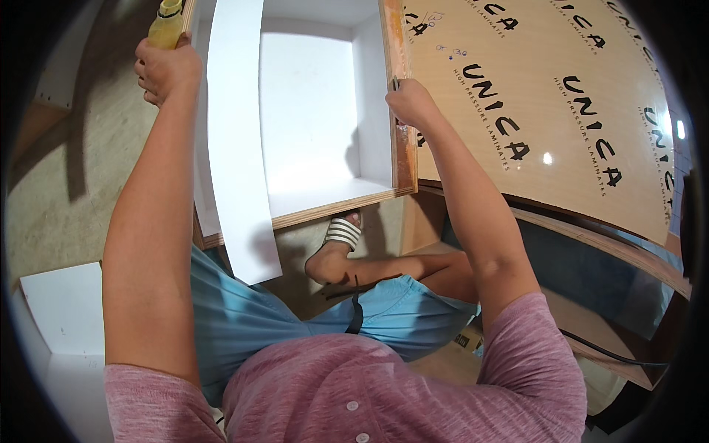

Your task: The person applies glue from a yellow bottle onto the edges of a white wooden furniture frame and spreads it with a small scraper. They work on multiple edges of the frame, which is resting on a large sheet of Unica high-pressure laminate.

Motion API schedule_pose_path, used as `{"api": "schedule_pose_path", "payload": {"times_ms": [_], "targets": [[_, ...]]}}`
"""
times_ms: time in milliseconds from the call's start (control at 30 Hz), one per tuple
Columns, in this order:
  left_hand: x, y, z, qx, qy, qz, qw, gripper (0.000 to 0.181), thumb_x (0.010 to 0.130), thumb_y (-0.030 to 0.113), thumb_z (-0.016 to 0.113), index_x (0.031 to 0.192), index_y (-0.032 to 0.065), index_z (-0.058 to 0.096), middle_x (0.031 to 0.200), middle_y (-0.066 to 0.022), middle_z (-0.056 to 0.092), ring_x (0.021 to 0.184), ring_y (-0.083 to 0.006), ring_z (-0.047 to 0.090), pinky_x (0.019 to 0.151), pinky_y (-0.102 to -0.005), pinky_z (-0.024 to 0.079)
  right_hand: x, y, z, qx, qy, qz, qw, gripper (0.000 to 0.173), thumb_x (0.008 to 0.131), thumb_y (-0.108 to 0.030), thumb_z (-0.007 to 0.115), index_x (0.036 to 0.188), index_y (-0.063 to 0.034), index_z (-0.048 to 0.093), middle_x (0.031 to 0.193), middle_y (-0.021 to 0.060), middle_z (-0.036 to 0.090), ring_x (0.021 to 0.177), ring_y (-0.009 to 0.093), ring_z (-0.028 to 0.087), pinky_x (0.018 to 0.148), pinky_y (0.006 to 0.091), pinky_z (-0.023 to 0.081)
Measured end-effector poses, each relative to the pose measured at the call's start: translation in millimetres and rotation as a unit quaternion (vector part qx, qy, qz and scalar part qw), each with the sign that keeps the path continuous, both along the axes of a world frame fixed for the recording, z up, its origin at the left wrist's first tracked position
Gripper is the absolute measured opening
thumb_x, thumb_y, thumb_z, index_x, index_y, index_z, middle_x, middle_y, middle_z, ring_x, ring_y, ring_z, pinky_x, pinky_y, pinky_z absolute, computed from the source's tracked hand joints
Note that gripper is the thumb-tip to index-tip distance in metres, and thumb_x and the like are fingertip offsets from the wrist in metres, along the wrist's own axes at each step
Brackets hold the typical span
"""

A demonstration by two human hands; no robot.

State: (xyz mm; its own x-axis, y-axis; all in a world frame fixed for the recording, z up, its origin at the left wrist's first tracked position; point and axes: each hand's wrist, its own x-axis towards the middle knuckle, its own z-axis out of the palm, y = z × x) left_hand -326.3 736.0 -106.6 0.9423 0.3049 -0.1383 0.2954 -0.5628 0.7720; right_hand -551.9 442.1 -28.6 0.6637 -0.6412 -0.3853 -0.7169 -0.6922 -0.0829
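My left hand [168,75] grips a plastic bottle [166,27] of yellowish liquid beside the left wall of an open plywood cabinet box [343,206]. Along the box's right edge, my right hand [411,105] is closed around a small thin tool [396,84], mostly hidden by the fingers. That plywood edge [407,160] looks wet and shiny, with an amber smear, below the hand. A long white strip of laminate [238,138] lies lengthwise over the box's opening, its near end jutting toward my lap. The box's inside faces are white.
Large laminate sheets [515,111] with printed and handwritten marks rest on a wooden frame [598,238] at right. A white panel [66,310] stands at lower left. My sandalled foot [343,232] is below the box's near edge. A black cable [609,354] runs at lower right.
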Motion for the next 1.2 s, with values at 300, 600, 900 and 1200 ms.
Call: {"api": "schedule_pose_path", "payload": {"times_ms": [300,600,900,1200], "targets": [[-4,1,2,-0.013,-0.004,-0.002,1.0,0.064,0.09,0.043,0.07,0.139,0.014,0.041,0.145,-0.0133,0.043,0.136,-0.0336,0.039,0.114,-0.0501,0.027,16,-35,34,0.114,-0.077,-0.149,0.979,0.025,0.084,-0.013,0.056,0.101,0.0036,0.064,0.094,0.0118,0.065,0.08,0.024,0.065,0.059,0.0373,0.058],[-3,3,3,-0.006,0.01,-0.001,1.0,0.066,0.09,0.042,0.07,0.141,0.0126,0.039,0.145,-0.0135,0.042,0.136,-0.0331,0.039,0.115,-0.0496,0.026,62,-20,-7,0.031,0.017,-0.043,0.998,0.025,0.084,-0.011,0.057,0.091,0.0102,0.067,0.093,0.0167,0.069,0.071,0.031,0.07,0.059,0.0355,0.059],[-5,2,5,-0.001,0.008,-0.004,1.0,0.065,0.091,0.042,0.069,0.14,0.0122,0.039,0.145,-0.0138,0.043,0.136,-0.0328,0.039,0.113,-0.0501,0.028,78,-50,12,0.039,-0.04,-0.116,0.992,0.02,0.087,-0.006,0.053,0.093,0.0053,0.068,0.088,0.0159,0.069,0.063,0.029,0.069,0.051,0.0356,0.058],[-5,3,8,0.009,0.003,0.005,1.0,0.065,0.09,0.041,0.069,0.14,0.0118,0.039,0.144,-0.0137,0.044,0.135,-0.0335,0.039,0.113,-0.0498,0.029,111,-42,11,0.127,-0.083,-0.091,0.984,0.015,0.088,-0.013,0.056,0.092,-0.0021,0.065,0.084,0.0072,0.064,0.075,0.022,0.066,0.055,0.0351,0.057]]}}
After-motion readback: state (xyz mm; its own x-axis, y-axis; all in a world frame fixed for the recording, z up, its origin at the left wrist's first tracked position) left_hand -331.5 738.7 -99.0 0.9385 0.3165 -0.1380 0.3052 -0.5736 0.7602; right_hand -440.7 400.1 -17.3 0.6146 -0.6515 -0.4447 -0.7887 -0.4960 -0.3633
